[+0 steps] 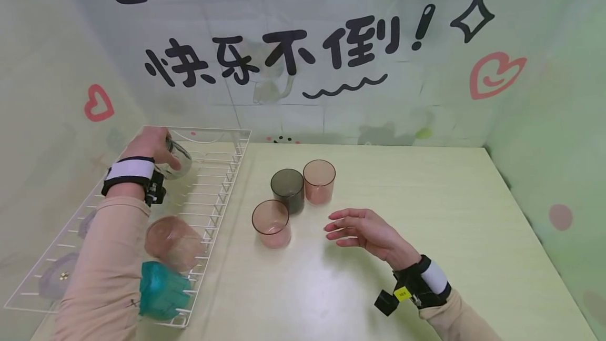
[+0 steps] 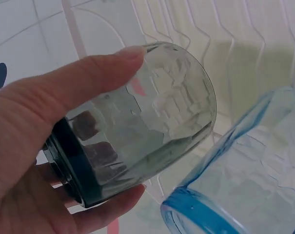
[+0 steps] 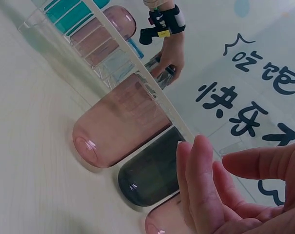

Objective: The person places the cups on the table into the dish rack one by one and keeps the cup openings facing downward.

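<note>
At the far end of the white wire rack [image 1: 244, 146], my left hand [image 1: 148, 146] grips a clear glass [image 2: 152, 117] with a dark rim. The thumb lies along its faceted side, and the glass is tilted over. Beside it in the left wrist view is a clear blue-rimmed glass [image 2: 249, 165]. My right hand [image 1: 369, 231] hovers over the table, fingers loosely bent and holding nothing. To its left stand a front pink glass [image 1: 272, 225], a grey glass [image 1: 290, 193] and a back pink glass [image 1: 319, 183], all upright and close together.
Nearer in the rack lie a pink glass [image 1: 175, 241] and a teal glass [image 1: 163, 291]. A pale purple item [image 1: 59, 275] is partly hidden behind my left sleeve [image 1: 104, 272]. Printed wall sheets surround the light wooden table [image 1: 426, 188] at the back and sides.
</note>
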Action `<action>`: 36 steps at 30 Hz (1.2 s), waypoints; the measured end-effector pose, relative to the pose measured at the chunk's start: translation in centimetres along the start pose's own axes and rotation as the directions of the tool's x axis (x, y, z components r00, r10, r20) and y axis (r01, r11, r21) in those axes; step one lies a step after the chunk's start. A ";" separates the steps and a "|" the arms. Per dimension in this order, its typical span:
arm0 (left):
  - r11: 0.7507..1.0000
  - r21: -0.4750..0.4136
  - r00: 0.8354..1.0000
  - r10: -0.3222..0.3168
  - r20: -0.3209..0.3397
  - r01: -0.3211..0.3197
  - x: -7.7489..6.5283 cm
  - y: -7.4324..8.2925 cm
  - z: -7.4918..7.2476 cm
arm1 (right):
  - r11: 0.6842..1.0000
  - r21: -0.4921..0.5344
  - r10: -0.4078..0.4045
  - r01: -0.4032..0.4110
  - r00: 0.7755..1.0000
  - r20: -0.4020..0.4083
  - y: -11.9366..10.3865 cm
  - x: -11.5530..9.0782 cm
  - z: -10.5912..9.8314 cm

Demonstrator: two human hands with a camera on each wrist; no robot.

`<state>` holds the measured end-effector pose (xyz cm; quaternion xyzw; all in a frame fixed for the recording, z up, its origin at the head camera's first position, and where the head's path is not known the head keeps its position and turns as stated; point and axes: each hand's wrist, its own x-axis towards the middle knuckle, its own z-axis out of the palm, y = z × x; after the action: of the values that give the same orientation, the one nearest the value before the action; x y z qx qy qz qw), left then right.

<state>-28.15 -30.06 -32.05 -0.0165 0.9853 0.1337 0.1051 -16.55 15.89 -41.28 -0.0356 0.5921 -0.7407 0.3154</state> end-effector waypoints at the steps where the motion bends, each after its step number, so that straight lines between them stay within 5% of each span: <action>1: 1.000 -0.002 1.000 -0.006 0.004 0.006 0.0 -0.1 0.1 | 1.000 0.004 0.001 -0.001 1.000 0.001 0.0 0.0 0.0; 15: 0.996 0.030 0.996 -0.083 -0.014 0.083 -0.4 -1.1 1.5 | 1.000 0.013 0.014 -0.014 1.000 -0.009 0.1 0.0 0.1; 36: 0.992 0.093 0.996 -0.081 -0.034 0.083 0.0 -1.8 2.2 | 1.000 0.013 0.028 -0.028 1.000 -0.013 0.7 0.3 0.0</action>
<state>-27.58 -31.22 -34.57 -0.0540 0.9904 0.0825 0.0964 -16.49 15.64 -41.99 -0.0204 0.5899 -0.7402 0.3220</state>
